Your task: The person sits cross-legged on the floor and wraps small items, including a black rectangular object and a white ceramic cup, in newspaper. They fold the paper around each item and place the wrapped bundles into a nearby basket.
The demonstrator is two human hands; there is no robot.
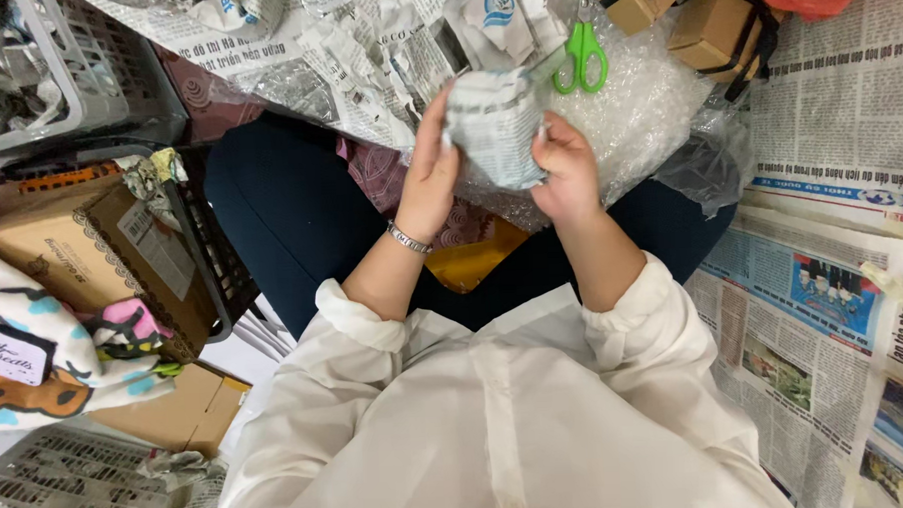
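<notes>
Both hands hold a rounded bundle wrapped in newspaper (494, 125) above my lap. My left hand (431, 170) presses flat against the bundle's left side; a metal bracelet circles that wrist. My right hand (567, 170) grips the bundle's right and lower side, fingers curled into the paper. What is inside the wrapping is hidden. White sleeves cover both forearms up to the elbows.
Green-handled scissors (580, 57) lie on bubble wrap (647, 107) just beyond the bundle. Small cardboard boxes (709, 25) sit at the top right, newspaper sheets (823, 301) cover the floor at right. A black crate (207, 263) with a brown box (71, 242) stands at left, a grey basket (75, 67) behind.
</notes>
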